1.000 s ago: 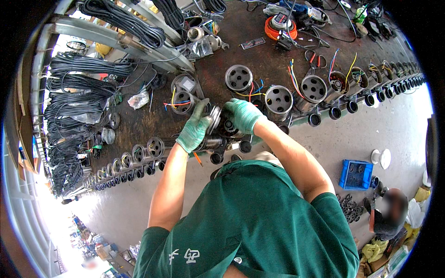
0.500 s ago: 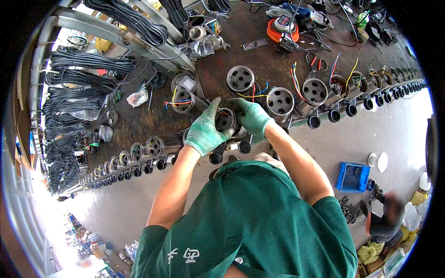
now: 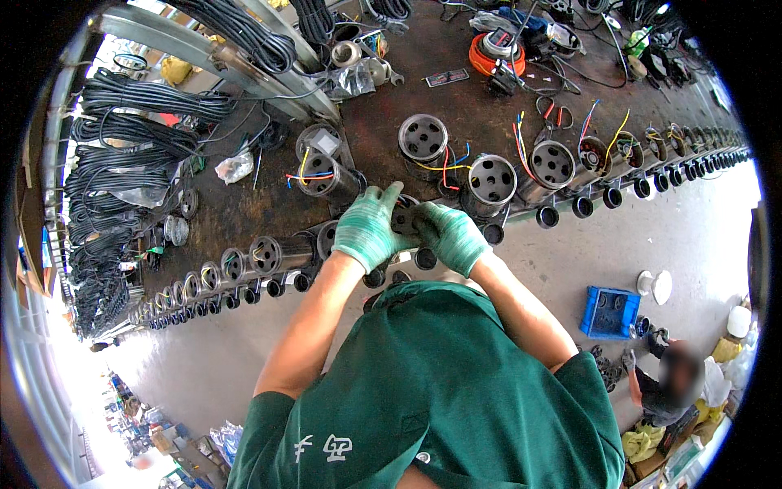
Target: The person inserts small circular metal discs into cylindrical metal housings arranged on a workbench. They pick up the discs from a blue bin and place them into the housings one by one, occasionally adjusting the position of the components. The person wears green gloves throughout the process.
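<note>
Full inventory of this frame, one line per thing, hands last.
Workbench: one, dark brown, spans the view.
Motor housings: many, metal grey, in a row along the bench's near edge.
Coloured wires: several, red, blue, yellow, at the housings.
Cable coils: many, black, far left.
Orange reel: one, top centre.
Blue crate: one, on the floor right.
Round housing: one, dark metal, held between both hands.
Left hand: green glove, on the housing.
Right hand: green glove, on the housing.

The single head view looked steeply down from above the person's shoulders, close over the workbench [image 3: 244,220], floor at right.
</note>
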A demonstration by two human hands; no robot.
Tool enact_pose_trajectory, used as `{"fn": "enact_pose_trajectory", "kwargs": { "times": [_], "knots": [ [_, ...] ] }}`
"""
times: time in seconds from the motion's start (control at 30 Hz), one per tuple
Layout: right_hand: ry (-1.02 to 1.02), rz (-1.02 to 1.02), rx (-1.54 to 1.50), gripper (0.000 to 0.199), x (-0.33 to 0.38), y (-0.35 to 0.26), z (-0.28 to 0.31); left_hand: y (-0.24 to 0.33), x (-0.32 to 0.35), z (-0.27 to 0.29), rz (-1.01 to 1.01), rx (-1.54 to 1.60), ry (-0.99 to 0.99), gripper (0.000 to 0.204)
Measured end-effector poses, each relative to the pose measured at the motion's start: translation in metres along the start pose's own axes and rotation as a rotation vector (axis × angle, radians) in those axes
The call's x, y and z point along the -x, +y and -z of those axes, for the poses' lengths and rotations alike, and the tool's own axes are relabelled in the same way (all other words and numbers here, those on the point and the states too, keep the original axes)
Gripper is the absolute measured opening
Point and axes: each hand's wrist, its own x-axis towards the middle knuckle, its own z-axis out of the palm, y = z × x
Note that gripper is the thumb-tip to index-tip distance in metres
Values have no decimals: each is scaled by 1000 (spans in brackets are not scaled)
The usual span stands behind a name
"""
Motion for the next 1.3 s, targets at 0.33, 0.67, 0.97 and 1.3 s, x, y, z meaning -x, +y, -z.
{"fn": "enact_pose_trajectory", "kwargs": {
  "times": [0.33, 0.67, 0.97, 1.3],
  "knots": [
    [2, -30, -42, 24, 3, -26, 4, -43, -24, 14, -383, -83, 12, 47],
    [-6, -62, -191, 33, 1, -11, -4, -27, -39, 16, -616, -407, 23, 25],
    [190, -42, 73, 35, -7, -11, -7, -47, -37, 16, -350, 63, -19, 17],
    [149, -80, 281, 34, -19, -16, -12, -80, -39, 1, -72, 680, -199, 16]
  ]
}}
